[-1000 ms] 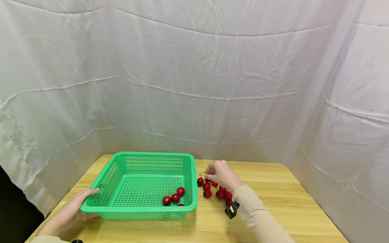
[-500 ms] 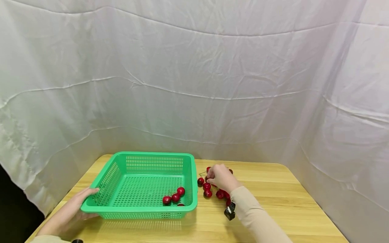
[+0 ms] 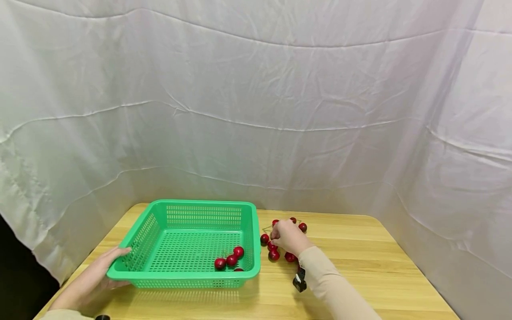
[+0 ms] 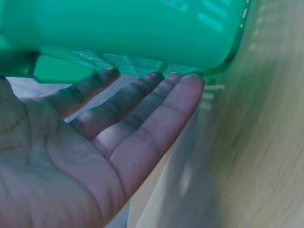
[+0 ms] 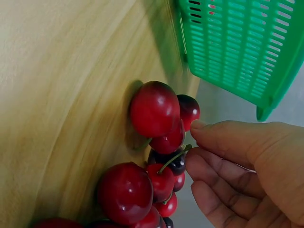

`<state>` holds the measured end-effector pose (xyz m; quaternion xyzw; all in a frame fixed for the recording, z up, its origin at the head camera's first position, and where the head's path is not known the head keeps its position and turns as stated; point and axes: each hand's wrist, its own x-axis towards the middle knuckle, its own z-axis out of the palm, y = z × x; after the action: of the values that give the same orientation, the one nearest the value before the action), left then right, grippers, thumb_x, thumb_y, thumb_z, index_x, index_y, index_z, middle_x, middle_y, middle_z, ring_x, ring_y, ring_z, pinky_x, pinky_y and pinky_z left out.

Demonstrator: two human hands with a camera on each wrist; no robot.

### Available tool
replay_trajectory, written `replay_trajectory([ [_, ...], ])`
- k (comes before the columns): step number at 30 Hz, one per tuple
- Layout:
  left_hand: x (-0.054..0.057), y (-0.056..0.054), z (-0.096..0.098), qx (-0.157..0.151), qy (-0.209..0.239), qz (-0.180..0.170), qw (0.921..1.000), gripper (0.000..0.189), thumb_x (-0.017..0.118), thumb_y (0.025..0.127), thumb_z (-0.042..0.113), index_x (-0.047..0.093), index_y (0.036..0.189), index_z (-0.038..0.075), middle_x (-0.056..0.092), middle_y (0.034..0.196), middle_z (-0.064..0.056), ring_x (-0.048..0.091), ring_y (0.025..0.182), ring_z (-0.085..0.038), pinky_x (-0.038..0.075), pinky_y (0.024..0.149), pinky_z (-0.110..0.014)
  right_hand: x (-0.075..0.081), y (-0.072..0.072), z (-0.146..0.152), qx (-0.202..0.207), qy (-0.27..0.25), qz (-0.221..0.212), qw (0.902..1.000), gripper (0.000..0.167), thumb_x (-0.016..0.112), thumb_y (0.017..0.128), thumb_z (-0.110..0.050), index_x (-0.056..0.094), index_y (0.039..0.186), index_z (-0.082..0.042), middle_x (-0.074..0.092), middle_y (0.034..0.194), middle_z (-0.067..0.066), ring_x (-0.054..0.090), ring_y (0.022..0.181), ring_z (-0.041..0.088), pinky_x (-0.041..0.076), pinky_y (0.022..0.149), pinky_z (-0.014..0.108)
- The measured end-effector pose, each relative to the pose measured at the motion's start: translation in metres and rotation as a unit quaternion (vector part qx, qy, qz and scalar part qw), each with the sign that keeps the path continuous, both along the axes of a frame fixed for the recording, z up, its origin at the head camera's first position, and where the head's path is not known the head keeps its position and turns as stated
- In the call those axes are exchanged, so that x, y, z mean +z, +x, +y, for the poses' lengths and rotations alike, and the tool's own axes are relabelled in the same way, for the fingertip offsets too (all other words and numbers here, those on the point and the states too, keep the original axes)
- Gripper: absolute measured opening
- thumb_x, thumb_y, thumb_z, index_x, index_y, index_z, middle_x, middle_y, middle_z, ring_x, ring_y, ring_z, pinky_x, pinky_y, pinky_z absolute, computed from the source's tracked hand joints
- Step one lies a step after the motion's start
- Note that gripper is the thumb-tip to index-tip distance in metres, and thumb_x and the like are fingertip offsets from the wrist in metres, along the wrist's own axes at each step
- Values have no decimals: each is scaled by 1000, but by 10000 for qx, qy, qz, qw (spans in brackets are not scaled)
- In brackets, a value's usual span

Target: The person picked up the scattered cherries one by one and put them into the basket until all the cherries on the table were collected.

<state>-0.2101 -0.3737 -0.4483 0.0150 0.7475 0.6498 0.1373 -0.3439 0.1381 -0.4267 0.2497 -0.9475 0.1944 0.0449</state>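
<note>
In the head view my left hand (image 3: 94, 278) holds the near left corner of a green plastic basket (image 3: 184, 276), thumb over the rim. The left wrist view has the fingers (image 4: 156, 123) nearly straight against the basket's outer side. My right hand (image 3: 292, 238) reaches over a loose group of red cherries (image 3: 274, 255) on the table. Close up in the right wrist view, its thumb and forefinger are apart beside a green cherry stem (image 5: 173, 160), which reaches the forefinger's tip. Several cherries (image 3: 231, 260) lie inside the basket, near its right side.
A wooden table (image 3: 360, 266) carries everything. White cloth (image 3: 256, 111) hangs behind and at both sides. The basket's right wall stands just left of the loose cherries. One cherry (image 3: 302, 227) lies farther back, beyond the right hand.
My right hand has shifted slightly down over the cherries, uncovering ones at the back. The left hand and the basket have stayed in place.
</note>
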Motion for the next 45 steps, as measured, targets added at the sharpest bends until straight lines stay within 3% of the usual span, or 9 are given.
replay_trajectory([
  [10, 1, 1, 2, 12, -32, 28, 10000, 68, 35, 118, 34, 13, 161, -14, 57, 128, 7, 68, 109, -9, 62, 97, -36, -3, 1, -1, 80, 60, 190, 9998, 17, 87, 86, 0, 76, 77, -8, 75, 78, 1, 65, 73, 12, 62, 71, 36],
  [30, 0, 2, 1, 46, -30, 34, 10000, 64, 35, 118, 34, 19, 159, -12, 58, 126, 8, 68, 109, -10, 62, 96, -36, -7, -4, -1, -72, 247, 377, 9990, 20, 86, 87, 0, 75, 73, -9, 74, 75, 0, 64, 70, 11, 61, 68, 34],
  [36, 0, 2, 1, -4, 7, 36, 10000, 64, 34, 118, 34, 18, 160, -13, 58, 127, 8, 68, 110, -10, 62, 97, -37, -8, -6, -1, -12, 270, 409, 9988, 31, 81, 86, 4, 70, 63, -13, 66, 63, -6, 52, 62, 8, 49, 60, 25],
  [45, 0, 2, 1, -63, 113, 32, 9999, 57, 34, 118, 33, 26, 157, -8, 59, 126, 8, 68, 110, -11, 62, 97, -38, -10, -7, 0, 14, 306, 510, 9982, 45, 72, 82, 11, 51, 54, -18, 41, 53, -12, 38, 57, 8, 33, 55, 21],
])
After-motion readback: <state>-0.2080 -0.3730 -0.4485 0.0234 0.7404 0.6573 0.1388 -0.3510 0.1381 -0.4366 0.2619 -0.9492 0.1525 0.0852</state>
